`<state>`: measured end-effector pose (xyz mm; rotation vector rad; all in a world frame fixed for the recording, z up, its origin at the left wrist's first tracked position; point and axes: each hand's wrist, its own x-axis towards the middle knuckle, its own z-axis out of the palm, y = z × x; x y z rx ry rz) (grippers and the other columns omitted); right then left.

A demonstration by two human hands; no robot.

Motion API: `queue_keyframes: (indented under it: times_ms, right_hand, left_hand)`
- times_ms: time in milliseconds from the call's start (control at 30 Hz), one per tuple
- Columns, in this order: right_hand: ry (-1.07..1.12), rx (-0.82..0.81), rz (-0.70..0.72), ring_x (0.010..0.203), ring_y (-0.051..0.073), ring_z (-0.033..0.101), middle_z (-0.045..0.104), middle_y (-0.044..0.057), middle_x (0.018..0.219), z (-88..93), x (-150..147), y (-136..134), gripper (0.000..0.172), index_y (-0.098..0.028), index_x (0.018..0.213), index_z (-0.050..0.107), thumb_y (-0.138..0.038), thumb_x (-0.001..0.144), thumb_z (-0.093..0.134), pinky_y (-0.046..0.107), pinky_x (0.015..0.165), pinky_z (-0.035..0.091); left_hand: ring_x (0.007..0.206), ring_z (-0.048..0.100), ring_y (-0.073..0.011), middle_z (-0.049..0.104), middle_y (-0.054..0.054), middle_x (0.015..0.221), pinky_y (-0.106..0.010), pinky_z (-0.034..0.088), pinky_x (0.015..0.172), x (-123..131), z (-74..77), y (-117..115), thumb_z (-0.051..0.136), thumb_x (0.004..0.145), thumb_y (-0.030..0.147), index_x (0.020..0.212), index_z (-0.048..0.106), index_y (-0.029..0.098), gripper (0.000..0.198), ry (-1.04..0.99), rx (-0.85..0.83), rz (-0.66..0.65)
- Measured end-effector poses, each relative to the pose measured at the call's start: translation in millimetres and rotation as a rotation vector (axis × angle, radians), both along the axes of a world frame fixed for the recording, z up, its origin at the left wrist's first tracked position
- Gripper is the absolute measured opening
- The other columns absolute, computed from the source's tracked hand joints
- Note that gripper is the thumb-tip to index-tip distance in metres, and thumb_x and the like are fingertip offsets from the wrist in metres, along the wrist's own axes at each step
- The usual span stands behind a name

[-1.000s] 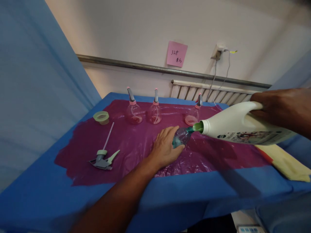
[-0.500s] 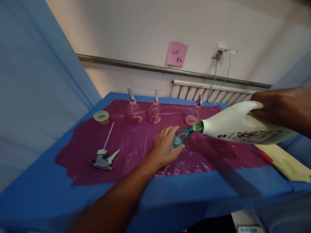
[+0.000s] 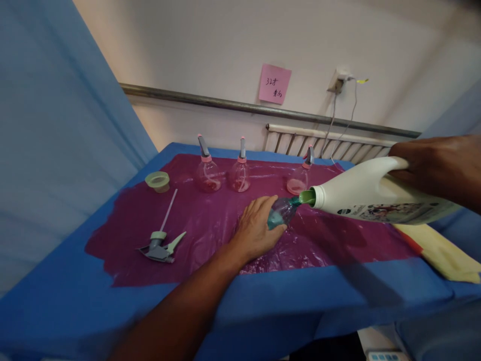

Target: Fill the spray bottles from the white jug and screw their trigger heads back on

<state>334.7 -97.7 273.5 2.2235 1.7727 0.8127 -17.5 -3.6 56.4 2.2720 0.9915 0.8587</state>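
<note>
My left fingers (image 3: 263,206) are clamped round the little clear bottle (image 3: 281,213) low on the table (image 3: 263,296), its mouth meeting the green spout (image 3: 307,196) of the white jug (image 3: 372,198), which lies nearly level, stretching right to my gripping right fingers (image 3: 409,173).

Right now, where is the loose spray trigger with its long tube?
In the head view, the spray trigger lies at the left of the purple sheet, nearer the camera than the green cap, left of the left hand.
</note>
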Motion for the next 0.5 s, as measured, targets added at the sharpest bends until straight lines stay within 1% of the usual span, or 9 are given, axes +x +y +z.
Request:
queue_keyframes:
  times_ms: [200, 367, 500]
  right_hand:
    - [-0.019, -0.015, -0.019, 0.07, 0.028, 0.057, 0.074, 0.011, 0.089, 2.3, -8.1, -0.3, 0.032, -0.031, 0.086, 0.058, -0.06, 0.09, 0.045, 0.04, 0.063, 0.025]
    - [-0.02, -0.013, -0.018, 0.071, 0.029, 0.059, 0.075, 0.011, 0.089, 1.5, -6.9, 0.9, 0.03, -0.031, 0.085, 0.059, -0.059, 0.089, 0.047, 0.04, 0.062, 0.025]
    - [-0.017, 0.004, 0.01, 0.07, 0.028, 0.059, 0.077, 0.011, 0.091, -0.8, 0.0, 0.9, 0.03, -0.031, 0.086, 0.06, -0.059, 0.091, 0.051, 0.039, 0.063, 0.023]
  left_hand:
    - [0.161, 0.06, -0.039, 0.065, -0.015, 0.17, -0.063, 0.048, 0.139, -0.5, -0.8, 0.0, 0.082, 0.099, 0.032, 0.171, 0.057, 0.024, 0.077, -0.002, 0.002, -0.01]
    - [0.161, 0.06, -0.0384, 0.065, -0.012, 0.17, -0.063, 0.047, 0.139, -0.3, -1.8, 0.1, 0.083, 0.099, 0.032, 0.171, 0.057, 0.029, 0.077, -0.009, -0.004, -0.003]
    - [0.161, 0.06, -0.0385, 0.065, -0.012, 0.171, -0.064, 0.047, 0.14, 0.0, -1.2, 0.0, 0.082, 0.098, 0.033, 0.171, 0.057, 0.029, 0.077, -0.009, -0.01, -0.001]
